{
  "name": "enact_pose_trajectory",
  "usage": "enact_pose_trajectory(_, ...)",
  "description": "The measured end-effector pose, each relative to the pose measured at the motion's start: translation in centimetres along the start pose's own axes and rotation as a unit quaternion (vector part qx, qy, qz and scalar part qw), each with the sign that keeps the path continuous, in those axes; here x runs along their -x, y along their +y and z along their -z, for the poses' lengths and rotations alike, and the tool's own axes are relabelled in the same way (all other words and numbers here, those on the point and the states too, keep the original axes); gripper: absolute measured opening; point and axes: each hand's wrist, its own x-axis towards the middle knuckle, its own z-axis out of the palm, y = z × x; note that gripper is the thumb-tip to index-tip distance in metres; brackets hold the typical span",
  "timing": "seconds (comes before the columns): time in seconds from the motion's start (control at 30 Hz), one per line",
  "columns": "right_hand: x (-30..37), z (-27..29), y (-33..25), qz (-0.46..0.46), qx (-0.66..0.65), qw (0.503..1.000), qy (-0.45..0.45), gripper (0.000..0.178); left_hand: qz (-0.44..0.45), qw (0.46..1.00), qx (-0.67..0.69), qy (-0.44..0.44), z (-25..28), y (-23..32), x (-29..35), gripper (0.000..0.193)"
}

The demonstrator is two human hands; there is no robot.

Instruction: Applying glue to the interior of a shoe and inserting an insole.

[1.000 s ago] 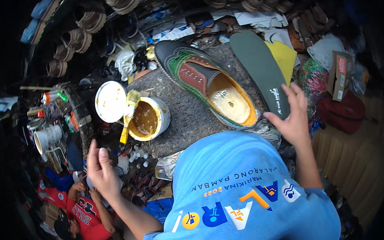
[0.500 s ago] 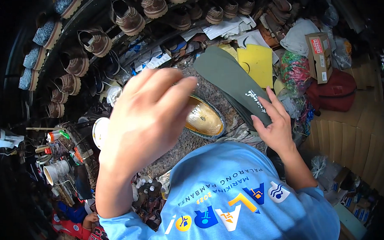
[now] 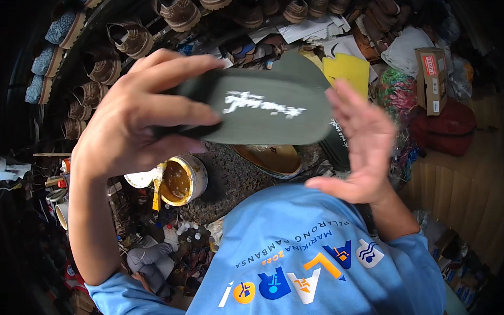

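Observation:
My left hand (image 3: 134, 114) grips a dark green insole (image 3: 261, 110) by its left end, with the fingers over the top. White script shows on the insole, which is slightly blurred and held level in the air. At its right end, my right hand (image 3: 362, 148) is spread, thumb and fingers apart, beside the edge. Beneath the insole lies a shoe (image 3: 274, 158) with a tan inside, partly covered. Behind it is a stack of more green insoles (image 3: 301, 67), also partly hidden.
A pot of brown glue (image 3: 200, 181) with a yellow-handled brush (image 3: 157, 195) stands at the left. Racks hold brown shoes (image 3: 131, 39) at the far left. Yellow sheets (image 3: 349, 73), a cardboard box (image 3: 431, 79) and a red bag (image 3: 445, 128) are on the right.
An insole is now in my left hand, held up over the shoe. My right hand has come off the insole stack and opened. The glue pot has come into fuller view.

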Motion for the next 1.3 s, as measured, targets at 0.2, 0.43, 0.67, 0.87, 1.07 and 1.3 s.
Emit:
enact_pose_trajectory(0.2,2.8,-2.8,4.3,-0.116,0.03,0.989,-0.091,0.064,0.004,0.992,-0.108,-0.058,-2.4,2.2,0.2,0.026)
enact_pose_trajectory(0.43,2.5,-3.1,5.1,-0.099,0.01,0.992,-0.074,0.059,-0.016,0.99,-0.098,-0.098,-6.2,3.1,-1.7,0.023)
enact_pose_trajectory(0.67,2.8,-3.4,5.6,-0.114,-0.022,0.992,-0.054,0.06,-0.012,0.996,-0.003,-0.092,-7.6,1.0,-2.1,0.02)
enact_pose_trajectory(0.87,3.1,-3.1,5.3,-0.139,-0.031,0.988,-0.064,0.059,-0.016,0.997,-0.001,-0.079,-8.8,1.5,-2.7,0.017)
enact_pose_trajectory(1.07,-0.5,-1.6,2.0,0.03,0.213,0.964,-0.156,0.057,-0.034,0.991,-0.054,-0.116,-9.6,2.9,-3.5,0.015)
enact_pose_trajectory(1.3,-3.3,-2.8,0.2,0.129,0.338,0.854,-0.374,0.005,-0.026,0.994,-0.06,-0.087,-10.4,3.1,-3.2,0.015)
